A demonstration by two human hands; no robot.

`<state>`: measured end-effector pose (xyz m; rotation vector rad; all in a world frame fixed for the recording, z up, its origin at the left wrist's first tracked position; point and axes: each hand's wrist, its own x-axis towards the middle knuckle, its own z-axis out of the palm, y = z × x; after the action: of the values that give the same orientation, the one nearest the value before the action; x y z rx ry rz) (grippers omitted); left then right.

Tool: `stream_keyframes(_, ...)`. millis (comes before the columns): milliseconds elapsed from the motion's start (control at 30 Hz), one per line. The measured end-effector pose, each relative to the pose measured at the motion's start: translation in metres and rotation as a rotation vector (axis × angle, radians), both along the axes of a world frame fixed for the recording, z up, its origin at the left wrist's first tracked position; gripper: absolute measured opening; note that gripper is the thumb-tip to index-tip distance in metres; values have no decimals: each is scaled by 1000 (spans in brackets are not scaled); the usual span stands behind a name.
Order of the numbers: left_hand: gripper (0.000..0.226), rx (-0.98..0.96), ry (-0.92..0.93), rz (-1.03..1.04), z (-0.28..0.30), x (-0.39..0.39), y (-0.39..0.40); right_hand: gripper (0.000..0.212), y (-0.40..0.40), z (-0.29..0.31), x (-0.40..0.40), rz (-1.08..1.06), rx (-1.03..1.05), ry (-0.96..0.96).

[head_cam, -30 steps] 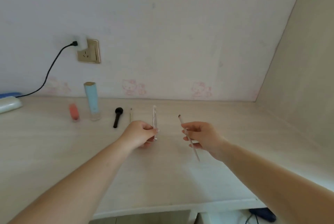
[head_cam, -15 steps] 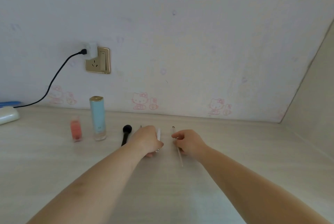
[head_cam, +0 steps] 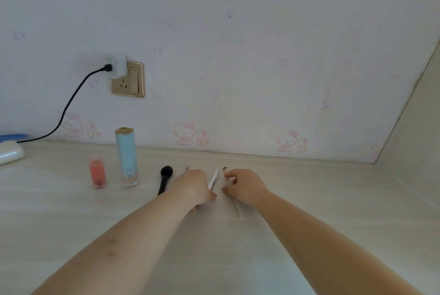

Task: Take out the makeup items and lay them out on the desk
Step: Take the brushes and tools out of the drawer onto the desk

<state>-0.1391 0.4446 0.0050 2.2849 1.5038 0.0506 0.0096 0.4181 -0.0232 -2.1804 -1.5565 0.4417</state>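
We are setting down two items: left hand [head_cam: 194, 186] pinches the white tool [head_cam: 213, 179], right hand [head_cam: 245, 187] the thin brush [head_cam: 237, 206] (at 3 o'clock); next, release both on the table [head_cam: 309, 199].

Bottle [head_cam: 126, 156] stands left of brush [head_cam: 164, 179].

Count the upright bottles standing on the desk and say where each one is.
2. The small pink bottle stands far left; the tall blue bottle stands just right of it, near the wall. None seems hidden.
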Motion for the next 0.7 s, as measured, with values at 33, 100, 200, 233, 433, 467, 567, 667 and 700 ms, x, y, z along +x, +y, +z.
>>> stream_keyframes(33, 33, 12, 9, 1, 2, -1, -1, 51, -3, 1, 0, 3, 21, 18)
stream_keyframes(100, 35, 81, 43, -13, 7, -3, -5, 55, -13, 4, 0, 6, 76, 47)
stream_keyframes(200, 34, 183, 23, -29, 17, -9, -19, 55, -38, 11, 4, 12, 169, 62)
stream_keyframes(233, 33, 193, -10, -29, 20, -10, -25, 53, -50, 15, 7, 18, 209, 69)
stream_keyframes(433, 25, 140, -260, -167, 25, -3, -95, 46, -145, 36, 24, 117, 335, 71)
stream_keyframes(467, 24, 134, -289, -201, 25, 0, -110, 45, -163, 37, 27, 121, 335, 70)
stream_keyframes(567, 21, 70, -352, -296, 23, 12, -161, 41, -224, 35, 40, 119, 287, 64)
stream_keyframes(667, 20, 19, -353, -433, 17, 22, -211, 38, -288, 29, 52, 79, 231, 58)
stream_keyframes(700, 20, 2, -344, -480, 16, 25, -224, 38, -306, 26, 56, 66, 220, 62)
